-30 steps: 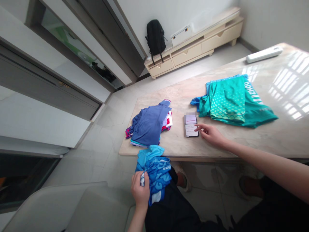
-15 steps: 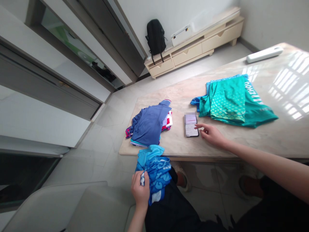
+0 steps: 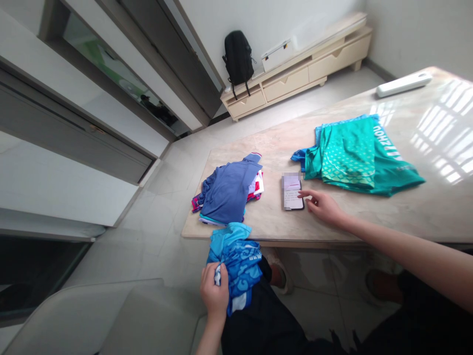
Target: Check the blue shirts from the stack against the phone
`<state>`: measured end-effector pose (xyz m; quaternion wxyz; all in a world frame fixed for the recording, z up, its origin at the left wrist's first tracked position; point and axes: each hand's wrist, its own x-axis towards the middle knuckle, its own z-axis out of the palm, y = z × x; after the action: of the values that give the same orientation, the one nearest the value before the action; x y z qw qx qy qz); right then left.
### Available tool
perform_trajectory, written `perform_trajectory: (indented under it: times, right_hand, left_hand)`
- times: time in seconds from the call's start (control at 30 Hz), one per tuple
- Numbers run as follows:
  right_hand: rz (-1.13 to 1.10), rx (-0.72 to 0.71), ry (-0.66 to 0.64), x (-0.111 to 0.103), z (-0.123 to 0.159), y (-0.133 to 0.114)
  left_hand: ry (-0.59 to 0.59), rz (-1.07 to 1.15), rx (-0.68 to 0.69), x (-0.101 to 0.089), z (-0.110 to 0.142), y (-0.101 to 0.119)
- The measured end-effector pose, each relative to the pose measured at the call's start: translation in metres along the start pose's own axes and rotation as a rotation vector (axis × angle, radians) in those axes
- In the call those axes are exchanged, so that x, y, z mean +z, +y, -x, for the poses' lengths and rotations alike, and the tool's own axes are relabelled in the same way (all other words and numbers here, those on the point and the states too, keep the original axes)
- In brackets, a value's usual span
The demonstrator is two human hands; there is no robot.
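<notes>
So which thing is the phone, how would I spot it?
Find the big pale table. Between the blue clothes pile and the spread green shirt lies the phone, by the right hand. It alone is small, flat and dark-edged, with a lit screen.

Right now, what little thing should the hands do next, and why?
Probably lift the blue shirt onto the table. The left hand grips it bunched below the edge, while the right hand only touches the phone.

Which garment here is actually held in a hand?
The bright blue patterned shirt, gripped by the left hand below the table edge; the others lie on the table.
</notes>
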<state>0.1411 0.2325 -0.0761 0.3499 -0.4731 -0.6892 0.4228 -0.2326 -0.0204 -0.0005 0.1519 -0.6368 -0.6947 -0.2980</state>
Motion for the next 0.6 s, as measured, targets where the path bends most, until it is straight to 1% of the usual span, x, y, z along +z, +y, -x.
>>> perform_trajectory:
  times: [0.33,0.5,0.6]
  right_hand:
    - [-0.017,-0.033,-0.010,-0.0003,0.0008,-0.0007]
    - [0.008,-0.022,0.022,-0.0005,-0.0002,-0.0035]
    - [0.015,-0.011,0.011,-0.0016,-0.0002,-0.0070]
  left_hand:
    - [0.004,0.002,-0.016,0.0012,0.0018,-0.0024]
    - [0.007,0.007,-0.017,0.0025,0.0020,-0.0052]
    - [0.010,0.002,-0.015,0.0026,0.0010,-0.0052]
